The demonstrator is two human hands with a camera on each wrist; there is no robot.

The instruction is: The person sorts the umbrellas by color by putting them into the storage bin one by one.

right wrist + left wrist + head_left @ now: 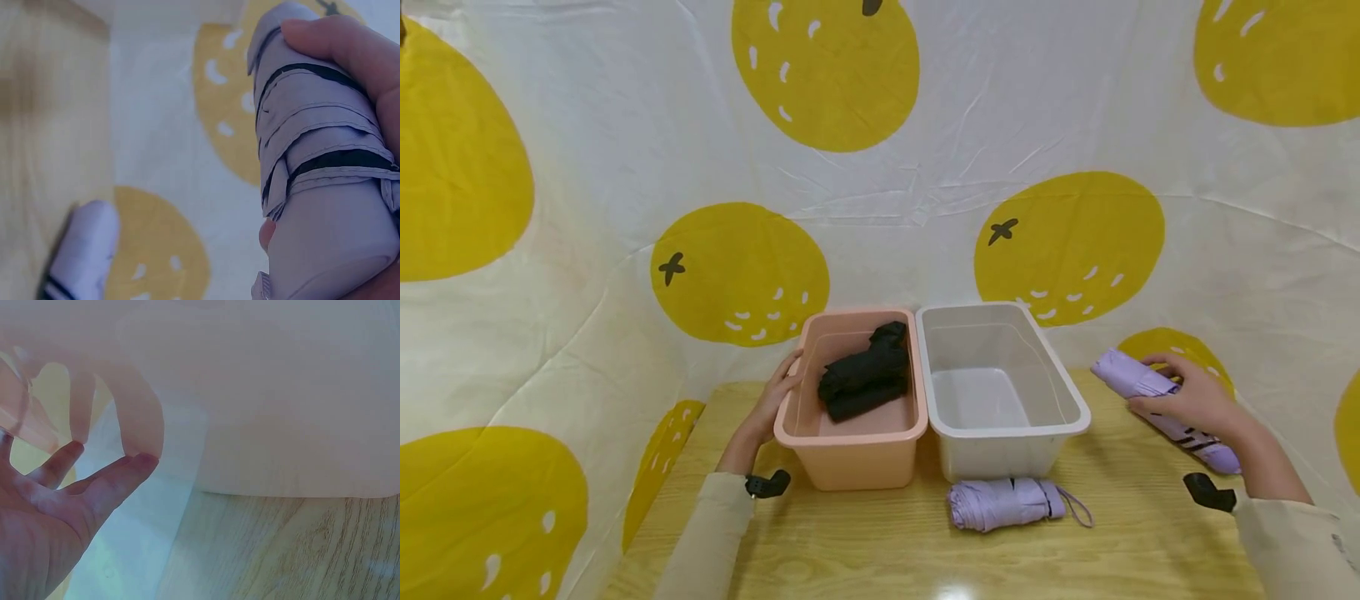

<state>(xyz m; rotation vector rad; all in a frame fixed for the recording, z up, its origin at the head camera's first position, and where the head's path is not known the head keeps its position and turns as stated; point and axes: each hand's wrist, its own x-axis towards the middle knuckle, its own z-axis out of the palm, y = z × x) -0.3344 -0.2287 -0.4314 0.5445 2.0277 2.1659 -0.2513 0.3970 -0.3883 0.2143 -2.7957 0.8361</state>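
Observation:
My right hand (1198, 400) grips a folded lilac umbrella (1126, 372), seen large in the right wrist view with the thumb along its wrapped canopy (322, 125). Below that hand another lilac umbrella (1213, 450) with dark stripes lies at the table's right side. My left hand (773, 402) touches the left outer side of a pink bin (857, 458), fingers extended against its wall in the left wrist view. Inside the bin are black folded umbrellas (867, 371). One more lilac umbrella (1000, 504), with a wrist loop, lies in front of a white bin (1000, 454).
The two bins stand side by side on the wooden table (880, 550), close to the back. A white cloth (917, 200) printed with yellow fruit hangs behind and along both sides. Dark bands with camera mounts (767, 484) sit at both wrists.

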